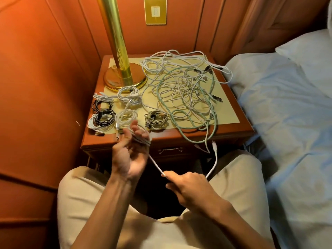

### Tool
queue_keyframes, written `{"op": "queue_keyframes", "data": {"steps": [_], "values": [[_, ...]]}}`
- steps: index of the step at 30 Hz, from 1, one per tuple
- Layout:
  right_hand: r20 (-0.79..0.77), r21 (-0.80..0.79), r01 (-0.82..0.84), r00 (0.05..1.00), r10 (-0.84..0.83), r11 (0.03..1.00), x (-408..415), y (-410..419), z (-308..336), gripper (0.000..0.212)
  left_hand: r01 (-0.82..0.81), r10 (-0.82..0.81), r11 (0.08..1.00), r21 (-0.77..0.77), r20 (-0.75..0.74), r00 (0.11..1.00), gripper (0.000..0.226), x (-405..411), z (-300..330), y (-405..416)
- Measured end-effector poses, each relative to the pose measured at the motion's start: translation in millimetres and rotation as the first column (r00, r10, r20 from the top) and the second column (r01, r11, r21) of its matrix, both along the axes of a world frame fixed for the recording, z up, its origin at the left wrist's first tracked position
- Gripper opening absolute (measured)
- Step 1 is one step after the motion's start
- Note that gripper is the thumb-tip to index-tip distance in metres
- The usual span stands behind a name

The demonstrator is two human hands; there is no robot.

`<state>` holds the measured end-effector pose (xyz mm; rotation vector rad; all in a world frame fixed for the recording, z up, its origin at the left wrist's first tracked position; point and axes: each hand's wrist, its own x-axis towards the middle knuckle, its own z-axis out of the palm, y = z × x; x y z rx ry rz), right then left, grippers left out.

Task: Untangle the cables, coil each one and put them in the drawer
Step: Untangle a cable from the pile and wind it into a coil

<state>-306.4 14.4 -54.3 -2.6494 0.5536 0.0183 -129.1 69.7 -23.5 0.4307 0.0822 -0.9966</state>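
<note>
- The place was a bedroom, perhaps a hotel room.
- A bed [287,108] with pale sheets and a white pillow [310,54] stood on the right.
- A wooden nightstand [179,139] sat just beside it, carrying a brass lamp [124,76].
- Padded orange wall panels [45,69] surrounded the corner, with a brass switch plate [155,10] above.
</note>
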Motion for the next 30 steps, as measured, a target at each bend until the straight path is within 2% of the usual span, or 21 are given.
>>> {"op": "queue_keyframes", "data": {"steps": [1,2,3,4,5,6,8,9,11,12,13,16,17,20,22,23,25,27,30], "values": [[0.082,0.042,0.007,0.997,-0.011,0.999,-2,3,1,0.032,-0.046,0.033,0.996,0.079,0.157,0.987,0.02,4,-3,-2],[0.171,0.087,0.02,0.985,-0.035,0.996,-3,5,5,0.032,-0.088,0.022,0.983,0.162,0.371,0.928,0.016,4,-6,-1],[0.233,0.114,0.032,0.971,-0.058,0.993,-2,3,9,0.035,-0.147,-0.031,0.958,0.248,0.596,0.802,0.018,0,-11,1],[0.288,0.136,0.045,0.954,-0.083,0.99,1,-1,13,0.037,-0.208,-0.122,0.925,0.318,0.766,0.631,0.026,-7,-19,4],[0.339,0.165,0.05,0.935,-0.104,0.985,4,-5,17,0.038,-0.234,-0.212,0.906,0.353,0.857,0.47,0.029,-14,-26,6],[0.377,0.196,0.051,0.918,-0.123,0.979,6,-9,23,0.037,-0.209,-0.291,0.903,0.376,0.892,0.347,0.028,-20,-31,8],[0.434,0.239,0.064,0.886,-0.165,0.969,10,-19,32,0.028,-0.065,-0.401,0.906,0.419,0.897,0.188,0.028,-26,-34,10],[0.458,0.249,0.086,0.867,-0.195,0.965,11,-25,36,0.019,0.02,-0.441,0.895,0.445,0.879,0.184,0.031,-26,-33,11],[0.469,0.282,0.146,0.841,-0.269,0.948,9,-36,40,0.006,0.222,-0.523,0.852,0.473,0.78,0.344,0.036,-26,-29,14],[0.462,0.305,0.171,0.834,-0.302,0.937,8,-40,41,0.007,0.316,-0.559,0.828,0.463,0.716,0.419,0.038,-25,-27,16],[0.454,0.331,0.182,0.83,-0.325,0.926,8,-43,42,0.01,0.388,-0.601,0.798,0.462,0.667,0.441,0.039,-24,-26,17],[0.378,0.451,0.164,0.855,-0.355,0.877,8,-48,39,0.016,0.423,-0.686,0.72,0.55,0.655,0.317,0.035,-23,-26,19],[0.322,0.504,0.163,0.876,-0.359,0.848,10,-48,37,0.021,0.423,-0.698,0.711,0.562,0.639,0.325,0.034,-23,-25,19],[0.207,0.587,0.104,0.939,-0.274,0.803,15,-43,27,0.044,0.473,-0.658,0.752,0.459,0.563,0.499,0.029,-25,-22,19],[0.18,0.609,0.082,0.954,-0.238,0.789,18,-39,21,0.058,0.48,-0.63,0.777,0.408,0.498,0.596,0.028,-27,-19,20],[0.146,0.613,0.103,0.96,-0.241,0.783,18,-38,18,0.058,0.471,-0.628,0.777,0.417,0.462,0.626,0.03,-30,-19,19],[0.057,0.605,0.177,0.963,-0.264,0.776,19,-36,12,0.055,0.432,-0.647,0.742,0.513,0.376,0.664,0.038,-37,-17,15],[0.0,0.593,0.241,0.954,-0.3,0.768,21,-32,8,0.056,0.324,-0.657,0.678,0.659,0.346,0.67,0.043,-45,-19,11],[0.005,0.637,0.269,0.936,-0.352,0.722,22,-27,7,0.06,0.058,-0.642,0.613,0.788,0.454,0.619,0.043,-47,-26,6]]}}
